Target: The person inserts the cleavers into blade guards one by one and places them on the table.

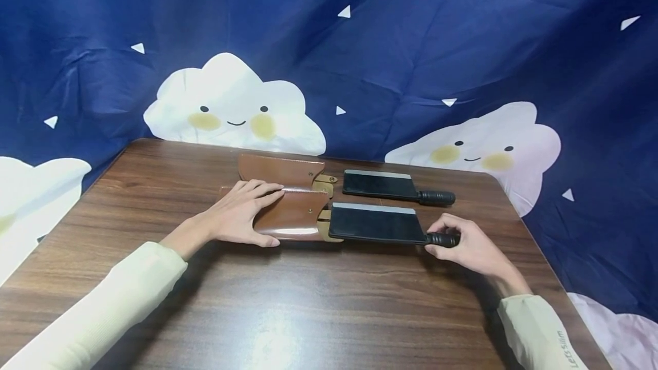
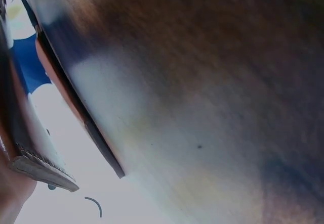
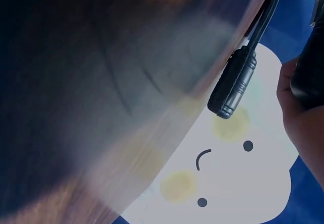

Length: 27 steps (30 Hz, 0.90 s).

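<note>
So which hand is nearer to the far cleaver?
Right. The right hand grips the near cleaver, just on the near side of the far cleaver. The left hand rests on the near brown leather sheath, farther off, left of the far cleaver.

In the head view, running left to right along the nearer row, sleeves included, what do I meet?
Left sleeve → left hand → near sheath → near cleaver → right hand → right sleeve.
</note>
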Tool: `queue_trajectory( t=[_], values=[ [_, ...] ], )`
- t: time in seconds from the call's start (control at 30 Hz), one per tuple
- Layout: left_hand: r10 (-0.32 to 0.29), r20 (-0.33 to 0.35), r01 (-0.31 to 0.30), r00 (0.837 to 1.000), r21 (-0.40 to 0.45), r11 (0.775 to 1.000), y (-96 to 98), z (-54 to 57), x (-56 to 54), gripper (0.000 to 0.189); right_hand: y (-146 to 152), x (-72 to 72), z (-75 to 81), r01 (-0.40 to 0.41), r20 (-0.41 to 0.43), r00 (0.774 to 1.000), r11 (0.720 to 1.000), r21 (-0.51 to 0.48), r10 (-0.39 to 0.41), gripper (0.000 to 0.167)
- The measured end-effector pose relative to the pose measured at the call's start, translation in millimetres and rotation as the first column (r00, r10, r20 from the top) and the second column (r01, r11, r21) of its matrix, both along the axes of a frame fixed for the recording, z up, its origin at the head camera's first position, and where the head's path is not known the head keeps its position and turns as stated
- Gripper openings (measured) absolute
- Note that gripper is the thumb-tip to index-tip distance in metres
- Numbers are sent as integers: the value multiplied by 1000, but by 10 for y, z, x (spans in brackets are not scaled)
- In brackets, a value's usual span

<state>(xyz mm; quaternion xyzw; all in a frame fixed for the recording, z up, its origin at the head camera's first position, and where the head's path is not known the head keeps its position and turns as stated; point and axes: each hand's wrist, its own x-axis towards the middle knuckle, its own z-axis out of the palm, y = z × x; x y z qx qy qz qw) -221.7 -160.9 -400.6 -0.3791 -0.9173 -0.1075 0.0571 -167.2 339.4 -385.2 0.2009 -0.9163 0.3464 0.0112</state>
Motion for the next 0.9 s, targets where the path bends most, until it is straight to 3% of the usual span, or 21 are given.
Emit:
queue_trajectory(
  t=[0.9],
  values=[
    [-10,-12,10,1000,18,1000,63,16,24,110,-244,-32,20,-24,-54,998,1000,-5,24,23]
  ],
)
